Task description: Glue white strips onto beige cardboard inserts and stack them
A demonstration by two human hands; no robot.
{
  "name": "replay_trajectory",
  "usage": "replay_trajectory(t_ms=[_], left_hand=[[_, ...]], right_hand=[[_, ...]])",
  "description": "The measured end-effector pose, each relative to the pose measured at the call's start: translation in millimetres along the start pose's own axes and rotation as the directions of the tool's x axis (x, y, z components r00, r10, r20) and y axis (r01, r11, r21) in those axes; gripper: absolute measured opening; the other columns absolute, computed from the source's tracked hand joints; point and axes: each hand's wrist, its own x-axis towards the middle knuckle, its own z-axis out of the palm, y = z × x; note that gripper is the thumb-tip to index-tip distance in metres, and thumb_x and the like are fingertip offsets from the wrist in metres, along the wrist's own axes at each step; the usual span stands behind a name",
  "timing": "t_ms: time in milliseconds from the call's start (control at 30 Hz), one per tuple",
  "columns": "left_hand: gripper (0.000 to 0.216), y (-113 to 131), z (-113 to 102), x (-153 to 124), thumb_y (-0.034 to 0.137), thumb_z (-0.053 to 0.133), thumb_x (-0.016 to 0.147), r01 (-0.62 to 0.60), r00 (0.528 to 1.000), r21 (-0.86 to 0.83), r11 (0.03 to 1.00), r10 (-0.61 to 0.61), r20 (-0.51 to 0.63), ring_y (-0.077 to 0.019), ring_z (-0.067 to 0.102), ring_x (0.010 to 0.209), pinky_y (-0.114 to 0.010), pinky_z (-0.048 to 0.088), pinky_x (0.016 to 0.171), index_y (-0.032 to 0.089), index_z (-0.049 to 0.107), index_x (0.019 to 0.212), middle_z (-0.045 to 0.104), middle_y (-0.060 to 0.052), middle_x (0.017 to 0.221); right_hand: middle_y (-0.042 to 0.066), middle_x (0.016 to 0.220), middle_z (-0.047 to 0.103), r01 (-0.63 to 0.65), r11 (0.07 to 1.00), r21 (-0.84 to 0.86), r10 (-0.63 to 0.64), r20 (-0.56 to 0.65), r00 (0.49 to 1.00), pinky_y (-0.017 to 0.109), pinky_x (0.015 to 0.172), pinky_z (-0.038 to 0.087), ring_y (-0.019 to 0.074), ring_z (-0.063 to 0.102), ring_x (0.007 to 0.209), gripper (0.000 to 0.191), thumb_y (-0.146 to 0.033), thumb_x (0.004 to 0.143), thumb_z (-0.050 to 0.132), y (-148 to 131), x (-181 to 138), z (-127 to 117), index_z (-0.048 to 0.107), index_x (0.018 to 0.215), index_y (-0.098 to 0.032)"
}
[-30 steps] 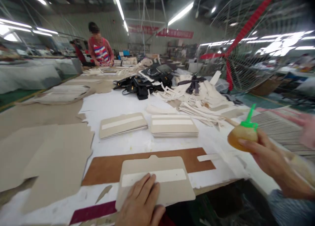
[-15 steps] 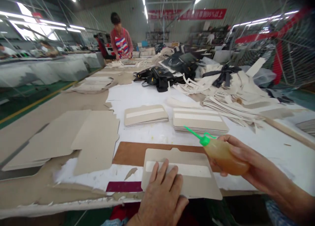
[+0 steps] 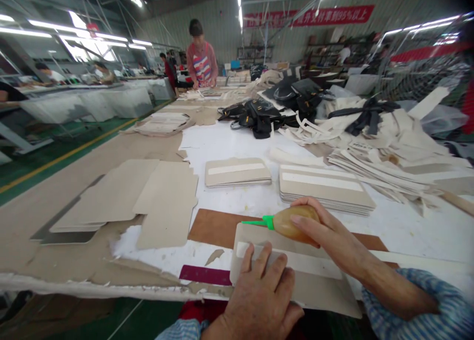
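Two hands share one beige panel [image 3: 322, 286] at the near edge of the table [image 3: 92, 263]. On it lies the left hand [image 3: 264, 290], palm down with fingers spread, gripping nothing; its fingertips press across the white strip [image 3: 314, 265], presumably to keep the panel from sliding. The right hand [image 3: 328, 231] is curled round an amber squeeze bottle [image 3: 296, 222], thumb on the near side and fingers over the far side, a hold that would suit squeezing. Laid nearly level, the bottle sends its green nozzle [image 3: 259, 222] left along the panel's far edge, its tip by the far left corner; whether tip and panel touch, I cannot tell.

Under the panel's far edge runs a brown strip [image 3: 213, 229], perhaps as backing. A maroon strip [image 3: 204, 275] sits just left of the panel, by the table's near edge. Farther off are a low stack [image 3: 237, 173] and, right of it, a thicker stack [image 3: 326, 189], both topped with white-banded panels and seemingly squared up within easy reach. Plain loose panels [image 3: 170, 201] overlap on the left.

As for writing, a red banner [image 3: 314, 18] on the far wall carries white Chinese characters; "95%" reads clearly towards its right end, while its left part is blurred. No brand or label can be read on the bottle.
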Motion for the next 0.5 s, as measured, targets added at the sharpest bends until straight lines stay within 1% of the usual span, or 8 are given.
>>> replay_trajectory(t_ms=[67, 133, 167, 233, 300, 400, 500], left_hand=[[0.051, -0.7, 0.4, 0.2, 0.065, 0.042, 0.106, -0.003, 1.0, 0.0, 1.0, 0.003, -0.005, -0.0323, 0.049, 0.137, -0.052, 0.024, 0.12, 0.024, 0.062, 0.129, 0.064, 0.0, 0.143], [0.051, -1.7, 0.9, 0.7, 0.065, 0.042, 0.106, -0.004, 1.0, -0.006, 1.0, 0.004, -0.003, -0.032, 0.049, 0.137, -0.052, 0.026, 0.119, 0.024, 0.062, 0.128, 0.064, 0.0, 0.143], [0.051, -2.0, 1.1, 1.0, 0.065, 0.042, 0.106, -0.003, 1.0, -0.009, 1.0, 0.003, -0.002, -0.0319, 0.049, 0.137, -0.053, 0.027, 0.119, 0.024, 0.062, 0.128, 0.064, 0.0, 0.142], [0.051, -2.2, 1.0, 1.2, 0.066, 0.042, 0.106, 0.001, 1.0, -0.014, 1.0, -0.001, 0.005, -0.0319, 0.05, 0.137, -0.054, 0.028, 0.118, 0.024, 0.062, 0.128, 0.064, 0.0, 0.142], [0.051, -1.7, 0.5, 0.8, 0.065, 0.042, 0.106, 0.004, 1.0, -0.017, 1.0, -0.004, 0.007, -0.0321, 0.05, 0.136, -0.054, 0.029, 0.117, 0.024, 0.062, 0.128, 0.064, -0.001, 0.141], [0.051, -0.5, -0.1, -0.3, 0.065, 0.042, 0.106, 0.005, 1.0, -0.021, 1.0, -0.005, 0.019, -0.0322, 0.05, 0.137, -0.055, 0.028, 0.117, 0.024, 0.061, 0.129, 0.063, -0.001, 0.143], [0.051, 0.1, 0.6, -0.8, 0.065, 0.042, 0.106, 0.003, 1.0, -0.018, 1.0, -0.003, 0.014, -0.0321, 0.048, 0.138, -0.054, 0.026, 0.118, 0.024, 0.061, 0.129, 0.062, -0.001, 0.144]], right_hand=[[0.001, 0.086, 0.065, -0.024, 1.0, -0.009, 0.024, 0.015, 1.0, 0.038, 0.072, 0.048, 0.0245, 0.06, 0.08, 0.052, -0.063, 0.078, 0.067, -8.2, 2.1, 6.0, 0.053, 0.11, -0.026], [0.001, 0.085, 0.064, -0.029, 0.999, -0.037, 0.03, 0.026, 0.999, 0.039, 0.072, 0.049, 0.0246, 0.061, 0.079, 0.059, -0.061, 0.068, 0.074, -14.6, 2.6, 10.6, 0.05, 0.109, -0.026], [0.0, 0.085, 0.064, -0.021, 0.998, -0.065, 0.023, 0.03, 0.999, 0.039, 0.072, 0.049, 0.0247, 0.061, 0.079, 0.06, -0.059, 0.066, 0.075, -16.9, 2.4, 12.3, 0.049, 0.11, -0.026], [0.0, 0.085, 0.063, 0.007, 0.991, -0.132, -0.002, 0.035, 0.999, 0.04, 0.072, 0.049, 0.0247, 0.061, 0.077, 0.058, -0.057, 0.067, 0.073, -20.3, 1.1, 14.4, 0.049, 0.111, -0.026], [0.0, 0.086, 0.064, 0.04, 0.981, -0.189, -0.033, 0.044, 0.999, 0.04, 0.072, 0.049, 0.0245, 0.061, 0.078, 0.053, -0.056, 0.071, 0.069, -23.2, -0.4, 15.4, 0.051, 0.111, -0.026], [0.002, 0.089, 0.065, 0.117, 0.965, -0.236, -0.109, 0.047, 0.993, 0.04, 0.074, 0.049, 0.0243, 0.062, 0.079, 0.045, -0.052, 0.076, 0.065, -27.2, -0.9, 16.5, 0.054, 0.109, -0.025], [0.004, 0.095, 0.066, 0.178, 0.946, -0.271, -0.176, 0.034, 0.984, 0.042, 0.078, 0.049, 0.0251, 0.062, 0.084, 0.041, -0.051, 0.078, 0.064, -28.6, 1.7, 18.1, 0.057, 0.107, -0.024]])
